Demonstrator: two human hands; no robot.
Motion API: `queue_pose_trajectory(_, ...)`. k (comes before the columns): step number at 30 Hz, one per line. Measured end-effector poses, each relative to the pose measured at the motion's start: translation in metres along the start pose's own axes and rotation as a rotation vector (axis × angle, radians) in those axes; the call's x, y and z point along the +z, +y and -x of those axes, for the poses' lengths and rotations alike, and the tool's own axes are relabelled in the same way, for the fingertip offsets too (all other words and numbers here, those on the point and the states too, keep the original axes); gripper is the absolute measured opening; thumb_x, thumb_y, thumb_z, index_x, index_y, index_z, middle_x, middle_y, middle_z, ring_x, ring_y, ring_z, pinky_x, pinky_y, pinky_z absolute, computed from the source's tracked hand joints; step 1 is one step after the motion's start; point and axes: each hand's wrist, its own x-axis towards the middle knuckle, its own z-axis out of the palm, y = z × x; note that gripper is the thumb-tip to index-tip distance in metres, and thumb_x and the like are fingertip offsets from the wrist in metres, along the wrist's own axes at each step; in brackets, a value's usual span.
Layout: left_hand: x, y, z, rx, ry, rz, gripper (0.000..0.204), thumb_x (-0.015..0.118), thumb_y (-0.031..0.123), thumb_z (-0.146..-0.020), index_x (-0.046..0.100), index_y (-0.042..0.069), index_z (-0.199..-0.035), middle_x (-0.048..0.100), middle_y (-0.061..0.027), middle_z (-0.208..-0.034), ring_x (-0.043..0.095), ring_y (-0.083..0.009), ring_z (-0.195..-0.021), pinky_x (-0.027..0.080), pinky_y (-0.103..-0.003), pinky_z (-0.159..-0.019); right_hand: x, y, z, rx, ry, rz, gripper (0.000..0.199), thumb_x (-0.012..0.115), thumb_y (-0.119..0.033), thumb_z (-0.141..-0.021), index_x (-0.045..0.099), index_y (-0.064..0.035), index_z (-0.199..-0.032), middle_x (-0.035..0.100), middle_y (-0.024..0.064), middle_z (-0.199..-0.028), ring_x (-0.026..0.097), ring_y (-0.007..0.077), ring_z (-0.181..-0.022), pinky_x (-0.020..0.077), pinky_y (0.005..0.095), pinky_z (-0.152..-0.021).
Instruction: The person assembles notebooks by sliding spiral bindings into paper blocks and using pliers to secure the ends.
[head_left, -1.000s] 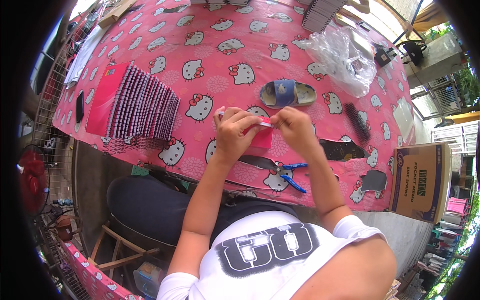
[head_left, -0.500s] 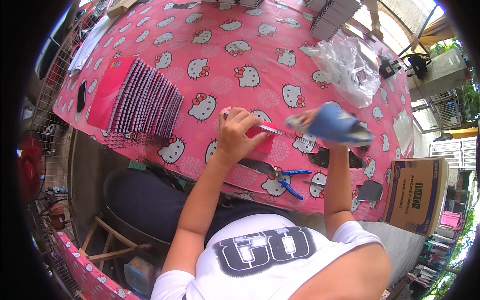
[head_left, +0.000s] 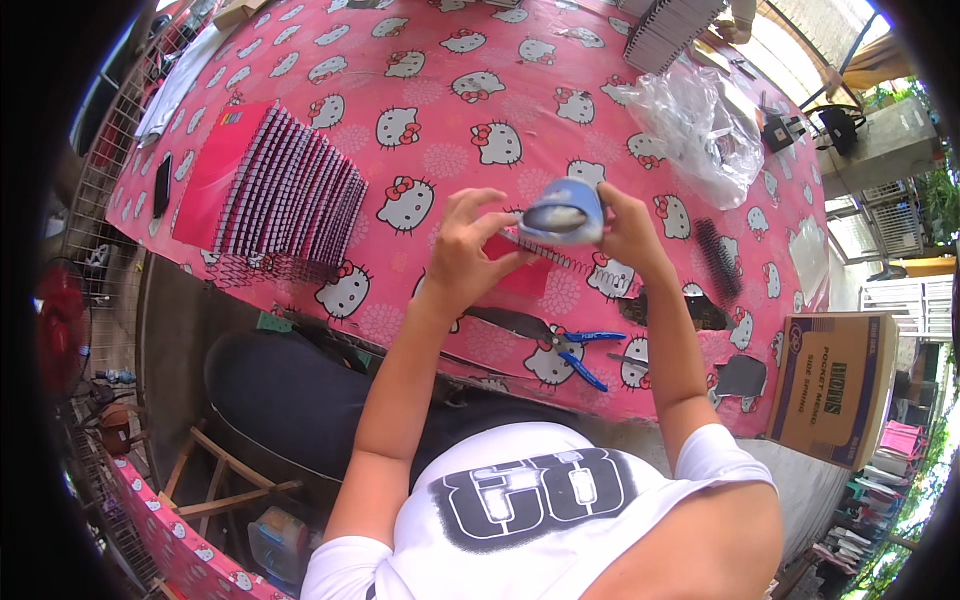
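Note:
My left hand (head_left: 465,250) pinches the edge of a small pink notebook (head_left: 520,280) on the table, with its fingers curved over the top and the thumb below. A dark wire spiral (head_left: 580,265) runs through that edge, and its loose end sticks out to the right. My right hand (head_left: 625,230) grips a blue slipper-like object (head_left: 562,212) with a pale inside, held just above the spiral and close to my left fingertips. Whether it touches the spiral I cannot tell. Blue-handled pliers (head_left: 585,355) lie nearer to me.
A stack of spiral notebooks (head_left: 285,190) stands on the left beside a black phone (head_left: 163,185). To the right lie a bundle of black spirals (head_left: 718,260) and a clear plastic bag (head_left: 695,140). A cardboard box (head_left: 835,390) stands at the table's right edge. More notebooks (head_left: 670,30) are stacked far off.
My right hand has brought the blue slipper-like object left, toward my left hand, and turned it. The bundle of black spirals is now uncovered. My left fingers have spread slightly on the notebook.

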Motion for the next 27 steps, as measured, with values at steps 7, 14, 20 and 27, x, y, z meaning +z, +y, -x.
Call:
queue_pose_trajectory(7,-0.009,-0.019,0.006,-0.229,0.023,0.196,0.035,0.084,0.007,-0.065,0.068,0.007,-0.097,0.064,-0.0098,-0.103,0.062,-0.0235,-0.098,0.052,-0.034,-0.081,0.008,0.013,-0.024,0.12,0.112,0.296,0.027,0.072,-0.003,-0.066,0.061,-0.0036,-0.092,0.066,0.0023,-0.082,0.06,0.0136,-0.075,0.0484,0.0313,-0.07)
queue_pose_trajectory(14,-0.01,-0.033,0.023,-0.533,0.135,0.802,0.029,0.069,-0.01,-0.08,0.067,0.001,-0.107,0.067,-0.0058,-0.106,0.063,-0.0104,-0.096,0.054,-0.024,-0.085,0.017,-0.004,-0.033,0.081,-0.021,-0.071,0.03,0.07,0.001,-0.068,0.061,-0.0032,-0.096,0.066,0.0029,-0.085,0.059,0.0103,-0.08,0.0487,0.0281,-0.073)
queue_pose_trajectory(20,-0.005,-0.044,0.025,-0.498,0.16,0.878,0.036,0.064,-0.013,-0.082,0.066,0.002,-0.115,0.069,-0.0113,-0.107,0.066,-0.0155,-0.097,0.055,-0.028,-0.09,0.024,0.0,-0.045,-0.022,-0.004,0.193,0.034,0.073,0.002,-0.066,0.06,-0.0026,-0.097,0.066,0.0056,-0.087,0.061,0.0129,-0.082,0.0484,0.0299,-0.075)
queue_pose_trajectory(27,-0.004,-0.048,0.022,-0.489,0.128,0.869,0.036,0.064,-0.012,-0.081,0.068,0.004,-0.113,0.07,-0.0073,-0.105,0.065,-0.0111,-0.095,0.055,-0.024,-0.086,0.022,-0.002,-0.046,0.015,-0.143,-0.109,0.035,0.072,0.002,-0.066,0.06,-0.0033,-0.099,0.066,0.0084,-0.086,0.059,0.0125,-0.081,0.0484,0.0297,-0.075)
